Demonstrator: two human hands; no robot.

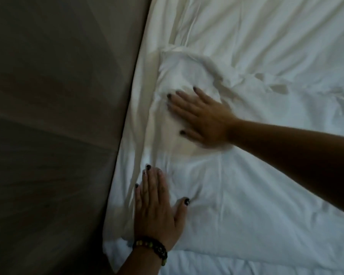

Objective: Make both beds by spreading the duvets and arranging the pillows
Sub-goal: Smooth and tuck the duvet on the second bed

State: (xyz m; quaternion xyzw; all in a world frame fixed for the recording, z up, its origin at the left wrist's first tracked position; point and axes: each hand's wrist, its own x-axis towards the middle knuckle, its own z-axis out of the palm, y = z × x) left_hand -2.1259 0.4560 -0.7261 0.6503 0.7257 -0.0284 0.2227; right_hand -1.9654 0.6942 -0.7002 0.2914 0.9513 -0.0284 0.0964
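Both hands flat on white duvet by dark headboard.
L hand at 7 o'clock, fingers straight, pressing; R hand at center, fingers spread on crumpled fold. Beaded bracelet on L wrist.

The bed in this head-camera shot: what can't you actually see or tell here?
- Pillows: none clearly shows in the head view; the rumpled white duvet could cover them.
- Second bed: outside the frame.
- Right hand: motion-blurred, fingertips soft.
- Left hand: its forearm is cut off by the bottom edge.
- Dark surface on the left: too dim to identify.
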